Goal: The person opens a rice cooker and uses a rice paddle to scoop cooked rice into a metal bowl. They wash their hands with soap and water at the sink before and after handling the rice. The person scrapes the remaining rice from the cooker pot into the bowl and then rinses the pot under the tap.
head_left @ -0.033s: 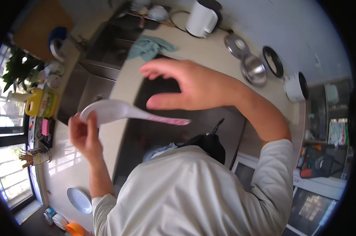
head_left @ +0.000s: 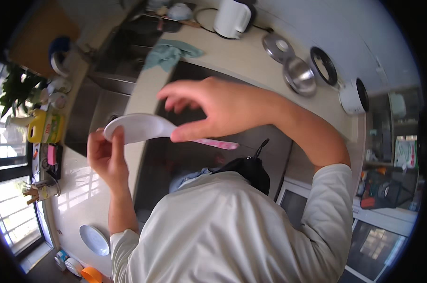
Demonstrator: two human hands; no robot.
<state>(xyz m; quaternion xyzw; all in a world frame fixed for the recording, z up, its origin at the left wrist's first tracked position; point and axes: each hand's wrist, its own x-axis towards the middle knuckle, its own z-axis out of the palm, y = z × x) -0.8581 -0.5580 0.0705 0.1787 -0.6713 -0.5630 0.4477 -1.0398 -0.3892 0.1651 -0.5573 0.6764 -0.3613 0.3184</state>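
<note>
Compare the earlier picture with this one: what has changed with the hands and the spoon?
The left hand has brought the white spoon rightward, toward the right hand, whose thumb now overlaps the spoon's neck; contact is unclear. Nothing was let go. Unchanged: the left hand's hold on the bowl end, the green cloth and white kettle on the counter.

On your left, daylight comes through a barred window (head_left: 11, 203) beyond the pale counter's (head_left: 74, 217) left edge (bright streaks gloss its top). A bluish-white wall (head_left: 331, 30) backs the far edge; dark floor (head_left: 277, 151) lies below; a glass-doored cabinet (head_left: 381, 120) stands past the right end.
</note>
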